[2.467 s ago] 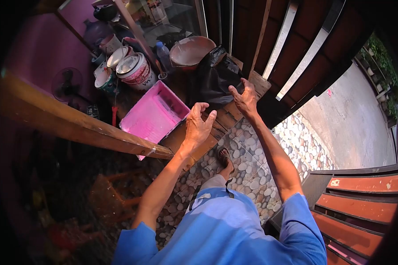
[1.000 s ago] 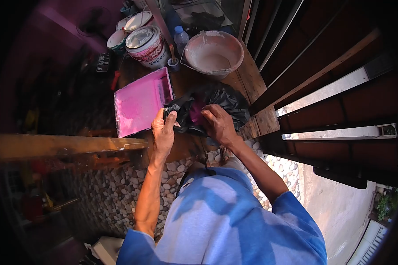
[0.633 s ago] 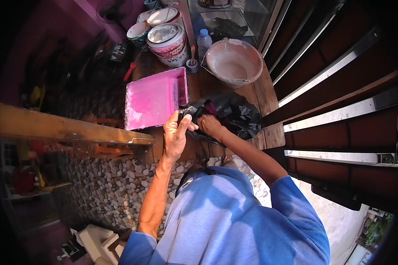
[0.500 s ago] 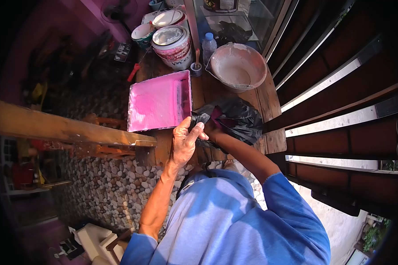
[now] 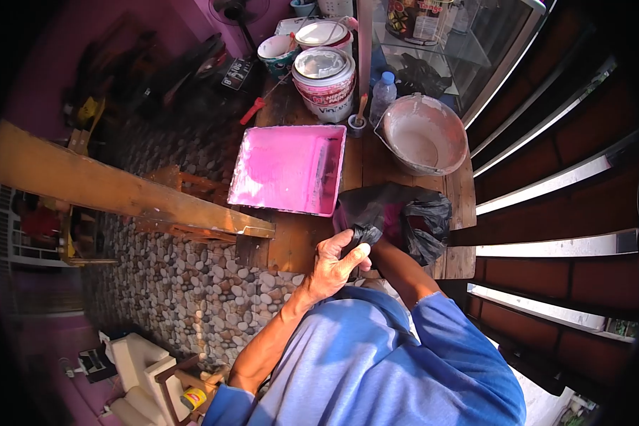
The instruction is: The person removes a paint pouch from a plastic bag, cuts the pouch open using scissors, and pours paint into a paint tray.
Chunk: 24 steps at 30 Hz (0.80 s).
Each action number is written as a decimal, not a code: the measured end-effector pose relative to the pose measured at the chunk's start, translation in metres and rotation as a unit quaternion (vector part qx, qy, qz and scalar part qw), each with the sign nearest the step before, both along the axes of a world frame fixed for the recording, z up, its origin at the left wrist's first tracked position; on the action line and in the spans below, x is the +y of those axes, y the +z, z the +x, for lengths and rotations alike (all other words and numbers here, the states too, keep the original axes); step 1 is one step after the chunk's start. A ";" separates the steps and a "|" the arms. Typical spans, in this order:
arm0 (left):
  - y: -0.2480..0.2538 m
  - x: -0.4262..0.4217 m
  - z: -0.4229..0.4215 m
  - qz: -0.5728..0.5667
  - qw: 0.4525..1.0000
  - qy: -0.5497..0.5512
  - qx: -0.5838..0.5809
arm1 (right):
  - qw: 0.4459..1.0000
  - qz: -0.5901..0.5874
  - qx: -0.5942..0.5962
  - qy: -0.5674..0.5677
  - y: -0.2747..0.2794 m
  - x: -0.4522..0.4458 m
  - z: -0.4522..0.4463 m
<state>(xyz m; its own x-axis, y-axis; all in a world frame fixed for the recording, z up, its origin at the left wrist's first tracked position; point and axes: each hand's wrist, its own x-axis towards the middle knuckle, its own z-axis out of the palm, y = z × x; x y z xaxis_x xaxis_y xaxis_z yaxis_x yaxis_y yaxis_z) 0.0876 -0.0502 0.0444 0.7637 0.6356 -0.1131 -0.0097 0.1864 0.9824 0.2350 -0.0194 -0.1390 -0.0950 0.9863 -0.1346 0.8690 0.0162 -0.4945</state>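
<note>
A crumpled black plastic bag (image 5: pixel 427 220) lies on the wooden table, just right of a pink paint tray (image 5: pixel 277 167). My left hand (image 5: pixel 334 266) is closed around a gathered edge of the bag, thumb and fingers pinching it. My right forearm (image 5: pixel 408 277) runs into the bag's opening. Inside the bag my right hand is hidden, so its fingers and anything in them do not show. Something dark pink shows through the opening. Wet pink paint coats the tray.
A paint-smeared bucket (image 5: pixel 426 135) stands behind the bag, near a water bottle (image 5: pixel 383 96) and a brush (image 5: pixel 360 117). Paint pails (image 5: pixel 324 82) and a red-handled tool (image 5: pixel 253 111) are farther back. A wooden beam (image 5: pixel 121 181) crosses at left; a slatted fence (image 5: pixel 554 245) borders the right.
The view has shifted, moving the table's things rightward in the picture. My left hand has drawn the bag's gathered edge closer to my body, and my right hand stays inside the bag.
</note>
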 end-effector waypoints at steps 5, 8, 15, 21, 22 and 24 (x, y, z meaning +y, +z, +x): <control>0.002 0.004 0.002 -0.008 1.000 0.008 -0.017 | 1.000 -0.007 0.005 0.010 -0.006 0.004 0.000; 0.002 0.005 0.005 -0.016 0.999 0.011 -0.033 | 1.000 -0.009 0.005 0.018 -0.007 0.005 0.000; -0.004 0.010 0.006 -0.057 0.997 0.017 -0.053 | 0.999 -0.025 0.011 0.034 -0.009 0.011 0.002; -0.007 0.010 0.004 -0.085 0.993 0.023 -0.074 | 0.998 -0.040 0.039 0.038 -0.008 0.015 0.008; -0.009 0.010 0.003 -0.095 0.992 0.025 -0.080 | 0.997 -0.043 0.051 0.038 -0.008 0.014 0.010; -0.009 0.013 0.002 -0.091 0.992 0.034 -0.086 | 0.995 -0.048 0.077 0.035 -0.015 0.013 0.017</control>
<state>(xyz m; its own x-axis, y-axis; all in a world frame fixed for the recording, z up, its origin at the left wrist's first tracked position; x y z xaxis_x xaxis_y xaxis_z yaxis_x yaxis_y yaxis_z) 0.0894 -0.0373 0.0352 0.7376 0.6675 -0.1019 -0.1934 0.3534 0.9153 0.2521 -0.0062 -0.1535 -0.1906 0.9597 -0.2068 0.7817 0.0209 -0.6232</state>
